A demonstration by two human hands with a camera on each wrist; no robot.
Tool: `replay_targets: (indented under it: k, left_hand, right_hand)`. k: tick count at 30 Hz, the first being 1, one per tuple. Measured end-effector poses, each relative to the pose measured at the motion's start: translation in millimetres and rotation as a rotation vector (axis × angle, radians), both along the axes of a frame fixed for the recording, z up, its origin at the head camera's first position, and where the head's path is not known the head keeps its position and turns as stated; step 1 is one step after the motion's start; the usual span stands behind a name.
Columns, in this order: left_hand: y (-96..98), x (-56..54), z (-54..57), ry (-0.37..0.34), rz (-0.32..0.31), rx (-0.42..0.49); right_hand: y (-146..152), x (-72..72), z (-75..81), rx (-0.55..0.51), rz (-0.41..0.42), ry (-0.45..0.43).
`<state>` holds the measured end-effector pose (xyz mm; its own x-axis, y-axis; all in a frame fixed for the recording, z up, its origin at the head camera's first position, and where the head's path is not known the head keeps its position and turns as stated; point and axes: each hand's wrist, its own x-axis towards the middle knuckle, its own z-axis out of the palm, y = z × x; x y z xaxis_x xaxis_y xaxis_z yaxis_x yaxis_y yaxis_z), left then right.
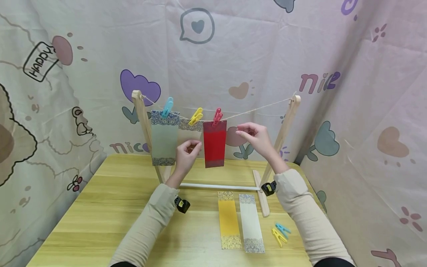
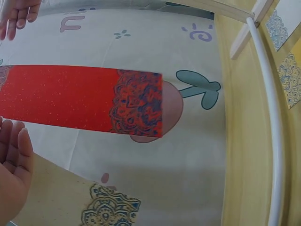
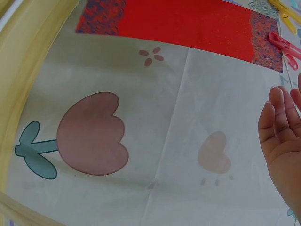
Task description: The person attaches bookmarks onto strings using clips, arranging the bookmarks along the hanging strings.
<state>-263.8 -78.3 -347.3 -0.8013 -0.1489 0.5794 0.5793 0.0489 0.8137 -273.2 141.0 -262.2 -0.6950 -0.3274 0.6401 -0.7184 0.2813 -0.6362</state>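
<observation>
A red card [image 1: 214,144] with patterned ends hangs from a string [image 1: 257,109] by a red clothespin [image 1: 217,116]. To its left hang a beige card [image 1: 190,129] under a yellow clothespin [image 1: 195,116] and a pale green card [image 1: 164,141] under a blue clothespin [image 1: 168,107]. My left hand [image 1: 187,155], fingers loosely bent and holding nothing, is beside the red card's left edge and overlaps the beige card in the head view. Apart from the red card, on its right, my right hand [image 1: 257,138] is raised with relaxed, empty fingers.
Two wooden posts [image 1: 281,128] carry the string, with a white rod [image 1: 220,187] joining them low down. On the wooden table [image 1: 100,207] lie a yellow card [image 1: 228,218], a white card [image 1: 251,218], a blue clothespin [image 1: 282,230] and a yellow clothespin [image 1: 278,237]. A printed curtain [image 1: 213,66] hangs behind.
</observation>
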Motion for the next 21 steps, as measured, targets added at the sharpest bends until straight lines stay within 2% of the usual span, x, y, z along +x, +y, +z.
replay_targets:
  k: [8, 17, 21]
  left_hand:
    - [-0.2, 2.2, -8.2, -0.045, 0.054, 0.009]
    - [0.5, 2.5, -20.6, -0.061, 0.030, 0.014]
    - [0.9, 2.2, -25.8, -0.091, 0.021, 0.018]
  right_hand:
    - [11.6, 2.7, -13.0, -0.005, -0.005, -0.064]
    - [24.0, 4.0, -29.1, 0.015, -0.017, -0.094]
    - [26.4, 4.4, -35.0, 0.023, -0.022, -0.105]
